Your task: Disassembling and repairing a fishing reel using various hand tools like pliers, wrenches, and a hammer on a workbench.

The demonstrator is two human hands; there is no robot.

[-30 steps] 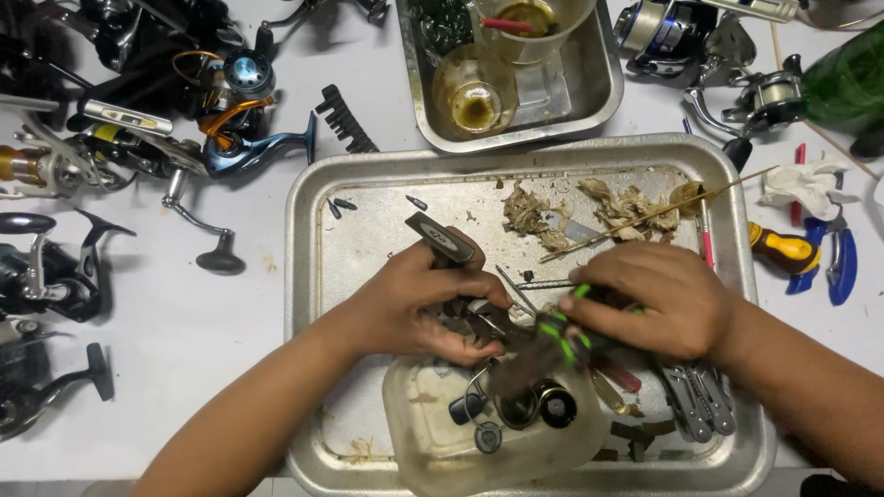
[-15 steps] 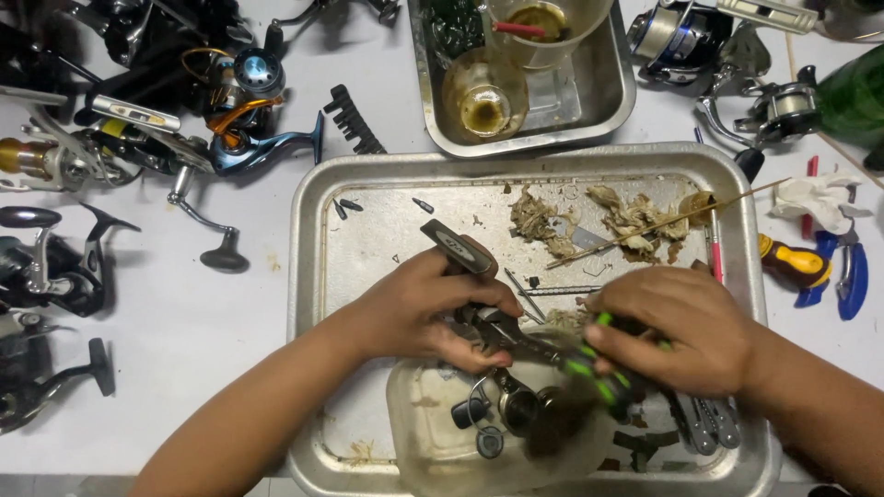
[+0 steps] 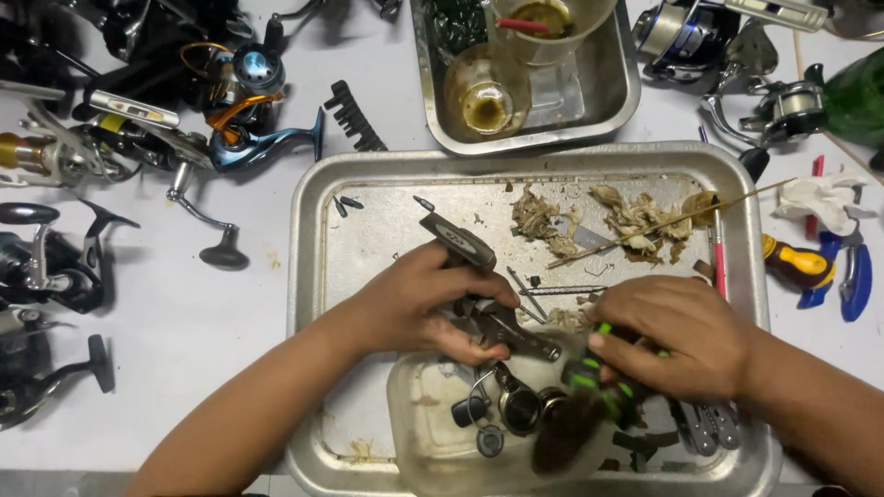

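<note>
The dark grey metal fishing-reel body (image 3: 479, 304) sits above the middle of the large rectangular metal tray (image 3: 308, 276), gripped by the left hand (image 3: 414, 308). That hand's fingers are curled closed around the reel body, with its grey handle arm projecting up and to the left past the thumb. The right hand (image 3: 677, 336) is closed around a black tool with green bands (image 3: 594, 382), probably a brush; its lower end is blurred, so its exact form cannot be confirmed. The tool's tip lies just beside the reel body.

Directly below both hands, a clear plastic tub (image 3: 414, 433) rests inside the tray and contains small dark round reel parts (image 3: 516, 410). A heap of soiled tan wadding (image 3: 635, 216) lies in the tray's upper right area, with a thin wooden stick (image 3: 681, 216) lying across it.

Beyond the tray's far edge stands a smaller steel pan (image 3: 617, 101) holding a glass jar with yellowish residue (image 3: 485, 97). Several assembled spinning reels (image 3: 120, 138) lie on the white table (image 3: 184, 313) to the left. A yellow-handled screwdriver (image 3: 796, 262) lies to the right.
</note>
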